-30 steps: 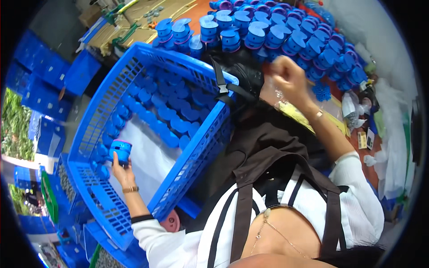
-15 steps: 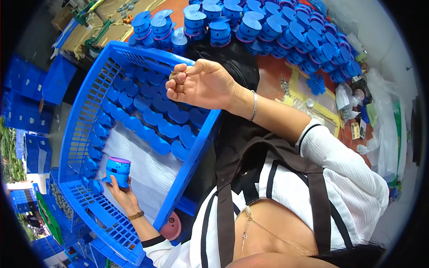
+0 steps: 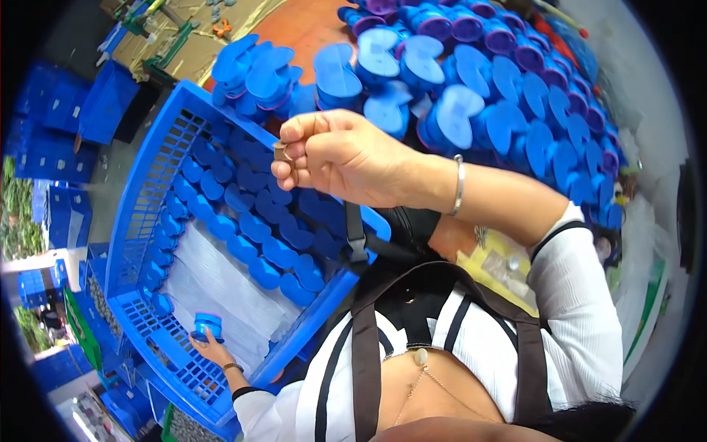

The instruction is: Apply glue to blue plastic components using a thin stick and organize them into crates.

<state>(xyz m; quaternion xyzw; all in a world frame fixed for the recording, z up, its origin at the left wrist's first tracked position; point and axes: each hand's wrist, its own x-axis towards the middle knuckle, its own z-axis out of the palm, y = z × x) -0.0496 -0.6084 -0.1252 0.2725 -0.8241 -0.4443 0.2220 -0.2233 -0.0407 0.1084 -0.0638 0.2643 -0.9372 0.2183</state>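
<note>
Reddish surface beyond blue crate. Left hand: closed round blue cylinder, over white liner. Right hand: curled, hold on brownish scrap unclear. Advisable: steady, level handling, clear of blue rows.

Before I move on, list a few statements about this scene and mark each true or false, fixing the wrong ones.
1. The left hand holds a blue cup-shaped piece. True.
2. The right hand is spread flat. False: its fingers are curled.
3. A white sheet shows inside the crate. True.
4. Blue pieces lie only inside the crate. False: an outside batch fills the view's upper right.
5. The right wrist wears a bracelet. True.
</note>
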